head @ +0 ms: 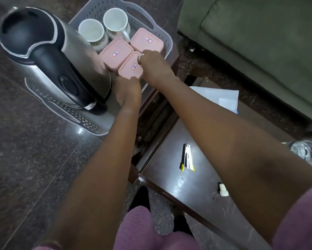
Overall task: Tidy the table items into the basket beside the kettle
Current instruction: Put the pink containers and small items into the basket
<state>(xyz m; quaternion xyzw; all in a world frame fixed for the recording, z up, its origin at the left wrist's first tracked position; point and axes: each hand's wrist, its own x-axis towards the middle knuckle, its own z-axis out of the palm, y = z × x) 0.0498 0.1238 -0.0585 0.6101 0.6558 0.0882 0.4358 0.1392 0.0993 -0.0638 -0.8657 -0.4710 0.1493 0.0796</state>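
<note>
A grey perforated basket point(167, 36) holds a steel kettle point(48, 56) on the left, two white mugs point(93, 32) point(116, 22) at the back, and three pink lidded boxes. Both hands grip the nearest pink box point(131, 67), which sits low in the basket's front right corner. My left hand point(128, 92) holds its near edge. My right hand point(154, 66), with a ring on one finger, holds its right side. The other two pink boxes point(115, 53) point(146, 39) stand just behind it.
A dark wooden table point(202, 181) at lower right carries a small white and yellow tool point(187, 157), a white cap point(223, 190), white paper point(222, 98) and a clear glass point(304, 150). A green sofa point(259, 42) stands at the right. The floor is dark stone.
</note>
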